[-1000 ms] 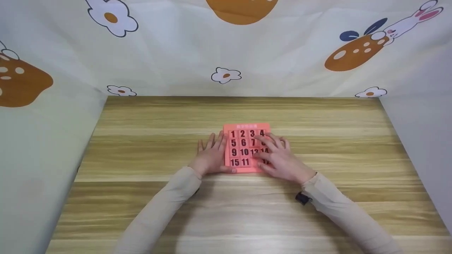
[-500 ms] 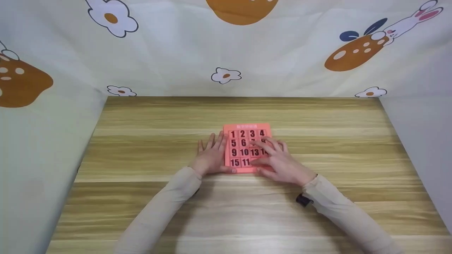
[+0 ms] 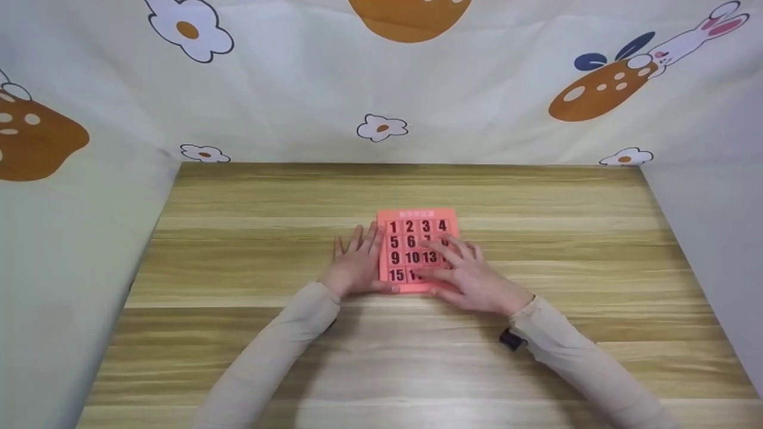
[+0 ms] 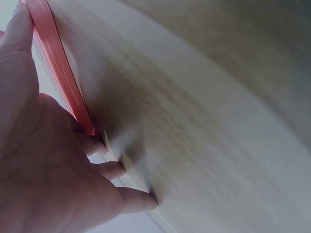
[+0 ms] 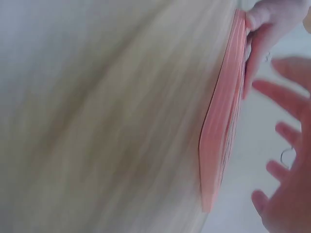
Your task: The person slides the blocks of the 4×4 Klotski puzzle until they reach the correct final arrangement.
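A pink sliding number puzzle (image 3: pixel 417 214) lies flat on the table, its tiles marked with black numbers. Spread fingers of my left hand (image 3: pixel 351 269) rest along its left side, with the thumb at the lower left corner. In the left wrist view, the thumb lies on the pink edge (image 4: pixel 60 63) and several fingertips touch the table. My right hand (image 3: pixel 481 283) reaches over the puzzle from the right, a finger across the 11 tile and another near the 7. It covers the lower right tiles. In the right wrist view, its fingers are extended beside the puzzle's side (image 5: pixel 218 126).
The wooden table (image 3: pixel 268 196) extends around the puzzle on all sides. A printed cloth (image 3: pixel 298 89) hangs behind it and along both sides. A small black object (image 3: pixel 512 338) sits by the right sleeve cuff.
My right hand has shifted left and slightly down, from over the 13 and 14 tiles to the 11 tile in the bottom row. My left hand and the puzzle stay put.
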The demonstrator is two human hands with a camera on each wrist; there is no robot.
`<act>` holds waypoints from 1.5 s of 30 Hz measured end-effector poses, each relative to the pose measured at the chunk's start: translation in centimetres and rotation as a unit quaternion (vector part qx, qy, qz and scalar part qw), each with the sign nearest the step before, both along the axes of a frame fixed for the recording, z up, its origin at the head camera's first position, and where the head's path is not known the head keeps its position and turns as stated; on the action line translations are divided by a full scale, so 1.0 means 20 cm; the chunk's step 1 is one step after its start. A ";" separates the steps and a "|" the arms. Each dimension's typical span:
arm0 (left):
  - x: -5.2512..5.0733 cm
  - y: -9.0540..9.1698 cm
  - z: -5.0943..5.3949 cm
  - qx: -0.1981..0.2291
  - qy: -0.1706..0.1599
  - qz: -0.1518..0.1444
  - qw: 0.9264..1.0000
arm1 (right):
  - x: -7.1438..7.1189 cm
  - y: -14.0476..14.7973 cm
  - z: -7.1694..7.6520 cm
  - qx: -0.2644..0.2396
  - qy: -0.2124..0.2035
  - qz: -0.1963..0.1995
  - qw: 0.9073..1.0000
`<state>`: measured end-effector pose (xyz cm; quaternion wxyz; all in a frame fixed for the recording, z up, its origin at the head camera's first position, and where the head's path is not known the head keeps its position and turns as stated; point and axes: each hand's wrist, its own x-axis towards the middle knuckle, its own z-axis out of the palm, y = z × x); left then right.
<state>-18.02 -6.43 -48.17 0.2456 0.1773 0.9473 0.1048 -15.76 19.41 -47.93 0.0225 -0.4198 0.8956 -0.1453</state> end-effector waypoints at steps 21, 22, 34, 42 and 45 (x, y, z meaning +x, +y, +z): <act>0.00 0.00 0.01 0.001 -0.004 -0.002 1.000 | 0.01 -0.14 0.04 0.010 0.013 -0.007 1.000; 0.00 0.00 0.01 -0.001 -0.005 -0.001 1.000 | 0.01 -0.14 0.04 0.005 0.016 -0.015 1.000; 0.00 0.01 0.00 -0.005 0.003 -0.009 1.000 | -0.06 -0.21 0.00 0.024 -0.019 0.000 1.000; 0.00 0.00 0.00 0.003 0.004 0.000 1.000 | -0.04 -0.16 0.01 -0.031 0.006 -0.006 0.999; 0.00 0.00 0.01 0.004 0.001 0.000 1.000 | -0.04 -0.15 0.00 -0.044 0.032 -0.047 0.997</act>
